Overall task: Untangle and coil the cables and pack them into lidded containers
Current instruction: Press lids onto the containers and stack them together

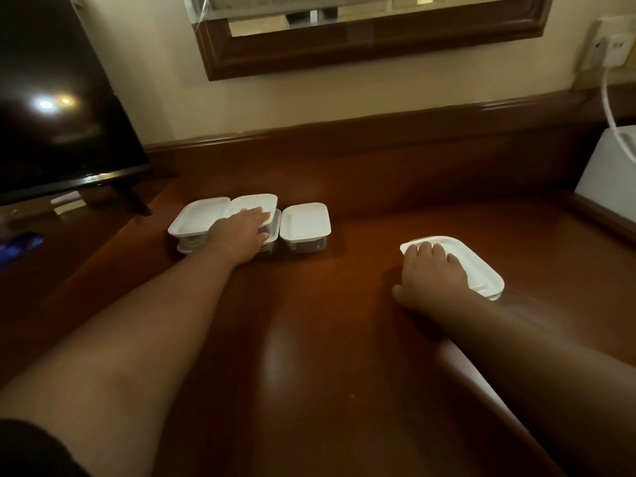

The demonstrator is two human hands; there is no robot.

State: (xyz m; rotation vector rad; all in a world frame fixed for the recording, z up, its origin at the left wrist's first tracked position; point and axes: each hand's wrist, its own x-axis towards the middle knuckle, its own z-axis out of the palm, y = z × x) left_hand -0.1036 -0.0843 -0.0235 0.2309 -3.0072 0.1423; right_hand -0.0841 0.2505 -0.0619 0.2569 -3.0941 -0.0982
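Three clear containers with white lids stand side by side on the wooden desk [344,339]. Through the wall of the left container [198,216] a white coiled cable [192,241] shows, and something dark lies inside the right container [304,223]. My left hand [241,232] lies on the lid of the middle container [256,202], fingers stretched flat and thumb along its side. That lid sits slightly tilted. Further right, a fourth lidded container [481,270] stands apart. My right hand [432,273] presses on its lid with the fingers laid over the near left part.
A dark TV screen [51,98] on a stand fills the left, with a white card [67,202] and a blue object [20,242] below it. A framed mirror [371,46] hangs on the wall. At the right, a white cable [607,108] runs from a wall socket to a white box [609,173].
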